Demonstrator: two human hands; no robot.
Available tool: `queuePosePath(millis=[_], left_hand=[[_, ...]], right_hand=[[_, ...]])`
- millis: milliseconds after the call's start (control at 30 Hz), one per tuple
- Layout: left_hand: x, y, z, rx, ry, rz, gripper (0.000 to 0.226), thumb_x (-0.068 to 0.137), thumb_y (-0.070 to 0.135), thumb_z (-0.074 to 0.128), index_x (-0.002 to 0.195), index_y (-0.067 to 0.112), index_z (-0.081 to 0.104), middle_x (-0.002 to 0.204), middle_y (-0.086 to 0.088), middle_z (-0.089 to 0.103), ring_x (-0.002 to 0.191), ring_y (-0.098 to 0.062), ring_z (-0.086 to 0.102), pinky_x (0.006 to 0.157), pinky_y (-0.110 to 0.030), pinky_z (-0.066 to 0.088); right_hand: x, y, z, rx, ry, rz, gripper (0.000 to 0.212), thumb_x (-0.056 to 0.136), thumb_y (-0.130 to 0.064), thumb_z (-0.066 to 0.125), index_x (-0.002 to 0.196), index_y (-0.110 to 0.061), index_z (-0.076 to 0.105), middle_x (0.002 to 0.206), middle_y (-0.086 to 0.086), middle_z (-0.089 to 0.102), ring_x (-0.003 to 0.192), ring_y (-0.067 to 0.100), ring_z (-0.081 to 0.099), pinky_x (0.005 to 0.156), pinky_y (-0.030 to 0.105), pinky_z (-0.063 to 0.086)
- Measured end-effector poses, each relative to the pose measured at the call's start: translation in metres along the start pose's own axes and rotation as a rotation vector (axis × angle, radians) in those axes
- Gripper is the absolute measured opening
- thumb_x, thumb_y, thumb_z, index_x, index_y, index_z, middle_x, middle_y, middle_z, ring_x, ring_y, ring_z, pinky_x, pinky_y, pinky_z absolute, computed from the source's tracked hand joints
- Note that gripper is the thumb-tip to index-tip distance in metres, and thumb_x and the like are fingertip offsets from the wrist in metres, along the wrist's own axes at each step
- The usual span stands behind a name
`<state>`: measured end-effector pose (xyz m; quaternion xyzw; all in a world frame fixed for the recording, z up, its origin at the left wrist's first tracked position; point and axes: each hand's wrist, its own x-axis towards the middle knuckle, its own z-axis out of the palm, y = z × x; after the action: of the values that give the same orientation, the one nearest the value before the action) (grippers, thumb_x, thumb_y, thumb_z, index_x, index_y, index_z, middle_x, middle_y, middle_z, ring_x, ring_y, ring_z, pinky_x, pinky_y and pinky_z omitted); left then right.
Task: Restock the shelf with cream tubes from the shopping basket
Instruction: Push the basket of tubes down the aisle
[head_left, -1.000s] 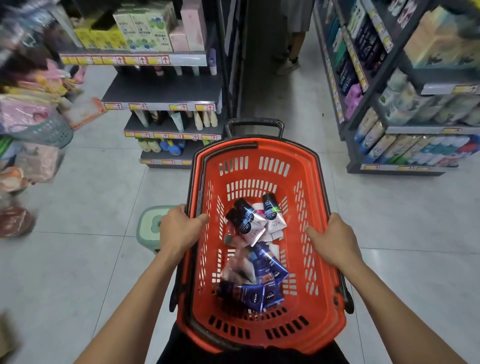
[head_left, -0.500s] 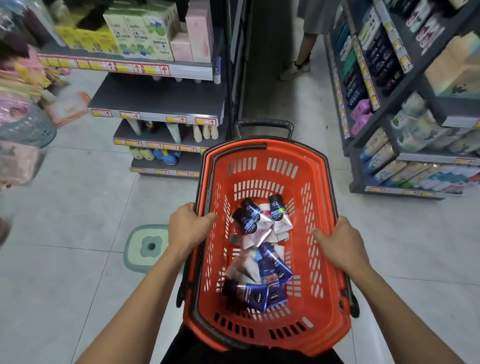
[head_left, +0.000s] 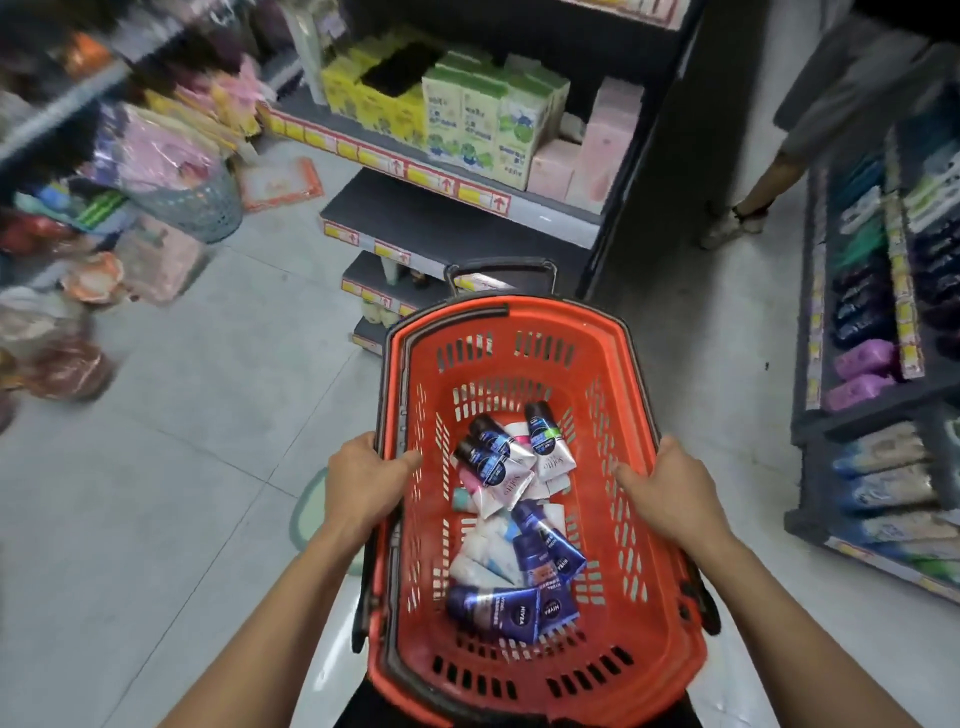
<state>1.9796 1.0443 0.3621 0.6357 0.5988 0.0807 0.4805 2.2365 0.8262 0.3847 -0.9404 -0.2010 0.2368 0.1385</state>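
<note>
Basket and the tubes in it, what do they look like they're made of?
Basket: looks like moulded hard plastic, orange-red with a slight sheen; the slotted walls and one-piece rim suggest it. Its dark handle is probably plastic too.
Tubes: likely soft plastic or laminate with a glossy printed skin; they catch glare and end in flat crimped seams. Which of the two can't be told.

I have a single head-worn wide-angle view, looking forward and steeply down from above my own forearms, so the red basket (head_left: 524, 670) fills the lower centre of the frame close to the lens. My hands (head_left: 363, 480) sit at mid-frame on its two side rims. The shelf (head_left: 457, 223) lies farther off in the upper centre, edges bowed and blurred; no second view overlaps.
</note>
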Motion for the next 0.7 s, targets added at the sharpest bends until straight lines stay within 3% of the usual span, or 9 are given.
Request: queuePosePath(millis=[200, 400, 533, 700], left_hand=[[0.026, -0.005, -0.033, -0.088, 0.128, -0.094, 0.034, 0.083, 0.053, 0.08, 0.101, 0.028, 0.065, 0.088, 0.006, 0.079, 0.071, -0.013, 0.079, 0.076, -0.041, 0.066], [0.048, 0.005, -0.041, -0.119, 0.293, -0.197, 0.032, 0.083, 0.051, 0.081, 0.092, 0.027, 0.063, 0.086, 0.005, 0.079, 0.071, -0.015, 0.079, 0.078, -0.043, 0.066], [0.059, 0.025, -0.033, -0.151, 0.387, -0.275, 0.032, 0.084, 0.047, 0.082, 0.1, 0.025, 0.066, 0.087, 0.005, 0.079, 0.071, -0.015, 0.078, 0.078, -0.041, 0.066], [0.064, 0.056, -0.014, -0.217, 0.504, -0.381, 0.03, 0.086, 0.041, 0.082, 0.103, 0.022, 0.067, 0.086, 0.004, 0.079, 0.069, -0.016, 0.078, 0.076, -0.038, 0.065]], right_hand=[[0.059, -0.074, 0.006, -0.102, -0.069, -0.158, 0.041, 0.09, -0.051, 0.068, 0.098, -0.016, 0.048, 0.094, 0.011, 0.065, 0.086, 0.037, 0.063, 0.067, 0.037, 0.042], [0.12, -0.129, 0.013, -0.137, -0.144, -0.287, 0.043, 0.089, -0.053, 0.066, 0.101, -0.016, 0.047, 0.096, 0.01, 0.066, 0.081, 0.034, 0.061, 0.069, 0.04, 0.05], [0.169, -0.163, 0.008, -0.175, -0.208, -0.397, 0.046, 0.09, -0.052, 0.067, 0.109, -0.014, 0.049, 0.103, 0.012, 0.067, 0.092, 0.037, 0.067, 0.074, 0.041, 0.052], [0.223, -0.199, -0.01, -0.197, -0.294, -0.561, 0.037, 0.093, -0.047, 0.068, 0.103, -0.018, 0.047, 0.092, 0.004, 0.058, 0.076, 0.026, 0.055, 0.069, 0.037, 0.046]])
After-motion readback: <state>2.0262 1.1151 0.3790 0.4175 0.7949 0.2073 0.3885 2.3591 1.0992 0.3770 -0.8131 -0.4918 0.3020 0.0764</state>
